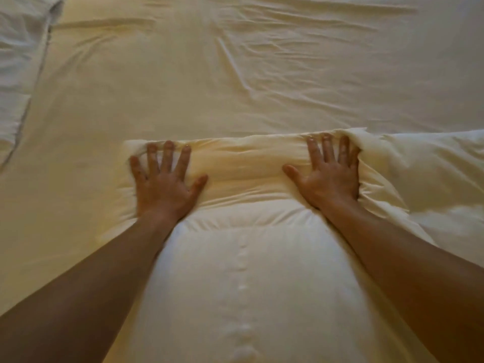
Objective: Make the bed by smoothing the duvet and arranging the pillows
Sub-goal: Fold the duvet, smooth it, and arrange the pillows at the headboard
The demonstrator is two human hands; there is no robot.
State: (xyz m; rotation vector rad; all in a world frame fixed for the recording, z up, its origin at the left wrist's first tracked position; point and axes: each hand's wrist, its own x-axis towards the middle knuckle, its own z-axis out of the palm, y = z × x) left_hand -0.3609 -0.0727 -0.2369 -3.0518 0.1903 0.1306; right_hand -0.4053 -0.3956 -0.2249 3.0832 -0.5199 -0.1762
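Note:
A white pillow [243, 271] lies on the bed directly below me, its far edge squashed flat. My left hand [165, 182] presses on the pillow's far left corner with fingers spread and straight. My right hand [330, 174] presses flat on the far right part of the same edge, fingers spread. A second white pillow [429, 179] lies beside it on the right, touching it. The cream sheet [183, 87] covers the bed beyond, with creases across its far right part.
A rumpled white duvet [18, 61] is bunched along the left edge of the bed. The sheet stretches wide between the pillows and the top of the view.

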